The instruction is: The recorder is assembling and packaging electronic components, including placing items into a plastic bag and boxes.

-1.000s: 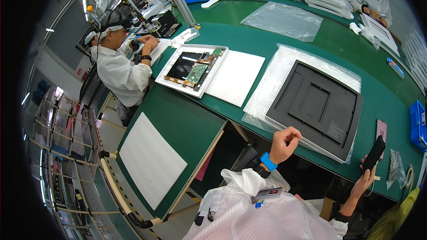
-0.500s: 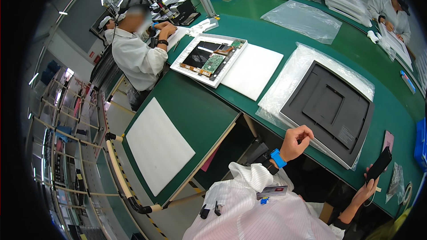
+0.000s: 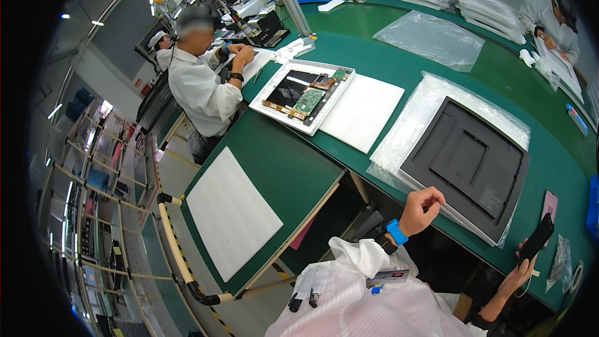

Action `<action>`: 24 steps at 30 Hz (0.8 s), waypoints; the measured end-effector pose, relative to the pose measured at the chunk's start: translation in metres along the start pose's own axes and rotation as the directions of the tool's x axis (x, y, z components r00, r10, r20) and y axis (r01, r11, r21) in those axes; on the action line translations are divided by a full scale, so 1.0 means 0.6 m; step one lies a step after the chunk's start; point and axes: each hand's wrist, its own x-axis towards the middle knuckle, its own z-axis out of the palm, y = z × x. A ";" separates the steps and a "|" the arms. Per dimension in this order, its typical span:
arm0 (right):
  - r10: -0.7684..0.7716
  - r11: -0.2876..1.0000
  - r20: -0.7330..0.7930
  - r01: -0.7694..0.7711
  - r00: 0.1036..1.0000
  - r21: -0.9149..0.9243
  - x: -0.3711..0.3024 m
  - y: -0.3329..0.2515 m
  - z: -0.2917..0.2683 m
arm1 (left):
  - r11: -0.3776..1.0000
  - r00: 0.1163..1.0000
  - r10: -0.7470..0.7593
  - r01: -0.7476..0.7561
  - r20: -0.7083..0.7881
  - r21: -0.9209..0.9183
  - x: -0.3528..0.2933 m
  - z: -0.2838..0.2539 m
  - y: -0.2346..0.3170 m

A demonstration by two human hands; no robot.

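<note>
Phone [image 3: 536,238] in the grip of the right hand [image 3: 523,269] tilts over the worktop [image 3: 563,150]; the left hand [image 3: 422,210] curls loosely closed, nothing visible inside, near a dark panel [image 3: 469,162]. Fingers firm along both sides would best steady it.

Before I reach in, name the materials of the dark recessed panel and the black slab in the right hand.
Dark panel: matte, likely moulded plastic, given its dull, even surface and shaped recesses.
Black slab: smooth-looking, perhaps glass or plastic; its plain dark face leaves that open.
</note>
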 end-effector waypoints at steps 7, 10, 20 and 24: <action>-0.023 1.000 0.010 0.023 1.000 -0.020 0.001 -0.006 0.007 | 1.000 1.000 0.007 -0.007 -0.013 -0.018 0.000 -0.001 -0.002; -0.021 1.000 0.005 0.021 1.000 -0.009 0.001 -0.007 0.008 | 1.000 1.000 0.002 -0.002 -0.006 -0.031 0.002 -0.001 0.002; -0.015 1.000 -0.004 0.015 1.000 0.021 -0.002 -0.006 0.003 | 0.998 0.998 -0.054 0.053 -0.018 -0.042 -0.005 0.000 0.003; -0.002 1.000 -0.028 0.002 1.000 0.012 -0.002 -0.008 0.005 | 1.000 1.000 -0.026 0.026 -0.006 0.009 -0.002 -0.002 -0.007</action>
